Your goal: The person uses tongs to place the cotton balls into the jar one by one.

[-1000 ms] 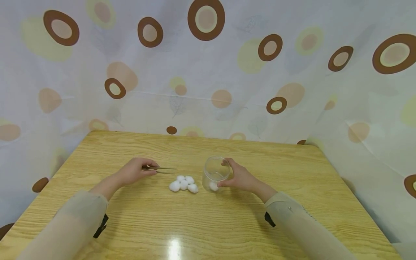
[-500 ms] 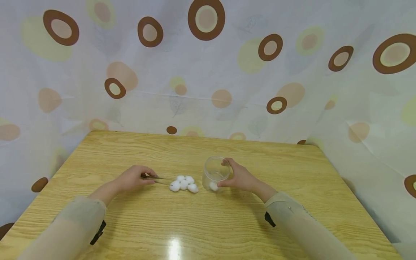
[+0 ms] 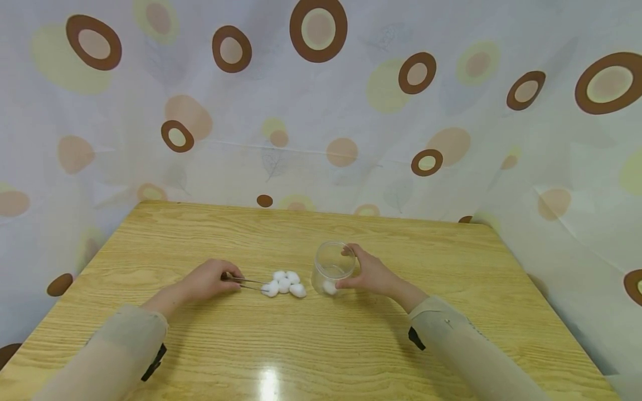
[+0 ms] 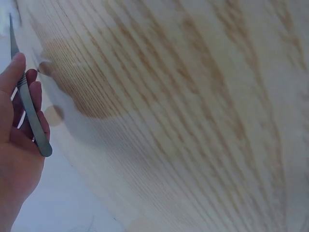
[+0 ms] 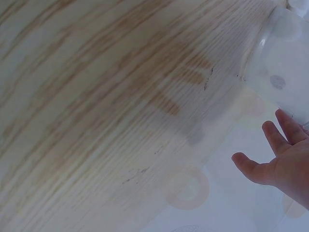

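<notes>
My left hand [image 3: 210, 279] pinches a pair of metal tweezers [image 4: 32, 110] between thumb and fingers. The two slim tips of the tweezers reach right and lie around the leftmost white cotton ball [image 3: 271, 289]. Beside it, several more cotton balls [image 3: 284, 285] sit close together on the table. On the right, a clear round jar [image 3: 333, 268] stands upright with its mouth uncovered. My right hand [image 3: 375, 277] grips its right side, thumb in front and fingers behind. Low in the jar shows a cotton ball [image 3: 328, 287]. The right wrist view catches the jar only at its upper right edge.
The wood-grain table [image 3: 321, 345] spreads out under both arms. A patterned cloth [image 3: 281, 100] hangs behind its far edge and along the sides. Black wrist straps show under both sleeves.
My left hand has moved down and slightly right, bringing the tweezer tips from behind the pile onto the leftmost cotton ball. My right hand and the jar have stayed put.
</notes>
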`<state>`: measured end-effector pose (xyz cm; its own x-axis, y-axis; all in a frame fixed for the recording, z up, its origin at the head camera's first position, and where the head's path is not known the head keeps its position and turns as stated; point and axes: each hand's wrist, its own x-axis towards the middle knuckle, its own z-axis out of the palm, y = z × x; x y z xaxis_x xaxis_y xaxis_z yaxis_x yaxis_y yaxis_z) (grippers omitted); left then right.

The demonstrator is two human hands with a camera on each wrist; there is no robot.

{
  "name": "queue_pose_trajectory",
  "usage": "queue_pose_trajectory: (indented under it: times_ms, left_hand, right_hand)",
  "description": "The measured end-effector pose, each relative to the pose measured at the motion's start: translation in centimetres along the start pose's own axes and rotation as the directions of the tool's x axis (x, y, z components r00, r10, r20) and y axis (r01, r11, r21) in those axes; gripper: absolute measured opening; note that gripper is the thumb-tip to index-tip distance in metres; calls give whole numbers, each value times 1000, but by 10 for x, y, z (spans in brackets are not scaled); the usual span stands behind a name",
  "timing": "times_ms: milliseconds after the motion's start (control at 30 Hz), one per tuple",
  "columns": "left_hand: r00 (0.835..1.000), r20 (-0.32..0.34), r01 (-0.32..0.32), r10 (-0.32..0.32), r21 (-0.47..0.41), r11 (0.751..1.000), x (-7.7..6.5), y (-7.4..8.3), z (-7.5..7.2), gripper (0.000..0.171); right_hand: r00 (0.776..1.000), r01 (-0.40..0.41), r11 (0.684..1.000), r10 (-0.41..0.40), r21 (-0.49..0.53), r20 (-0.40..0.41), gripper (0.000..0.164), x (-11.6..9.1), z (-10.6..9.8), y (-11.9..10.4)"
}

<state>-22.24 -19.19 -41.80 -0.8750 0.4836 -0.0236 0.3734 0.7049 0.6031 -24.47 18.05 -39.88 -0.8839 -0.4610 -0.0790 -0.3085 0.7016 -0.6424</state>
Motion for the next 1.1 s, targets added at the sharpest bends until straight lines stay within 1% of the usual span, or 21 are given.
queue_pose_trajectory:
  times_ms: [167,267,533,833,1100]
  left_hand:
    - [1000,-6,10,-10,12,1000,0,1,1,14]
    - [1000,-13,-4,5,17,1000,-1,1,1,13]
    - [998,-61,3,-2,24,1000,-4,-2,1,7]
    - [997,-71,-5,5,7,1000,-6,-3,-5,8]
    - [997,-80,-7,7,1,1000,-4,4,-11,11]
  right_hand:
    - [1000,4,1000,-4,-1,0,94,0,0,0]
    - [1000,5,1000,-5,0,2,94,0,0,0]
    - [1000,0,1000,0,10,10,95,-1,0,-2]
    - [1000,-3,1000,3,2,5,96,-1,-1,-3]
    - [1000,-4,1000,4,-2,4,96,-2,-2,-4]
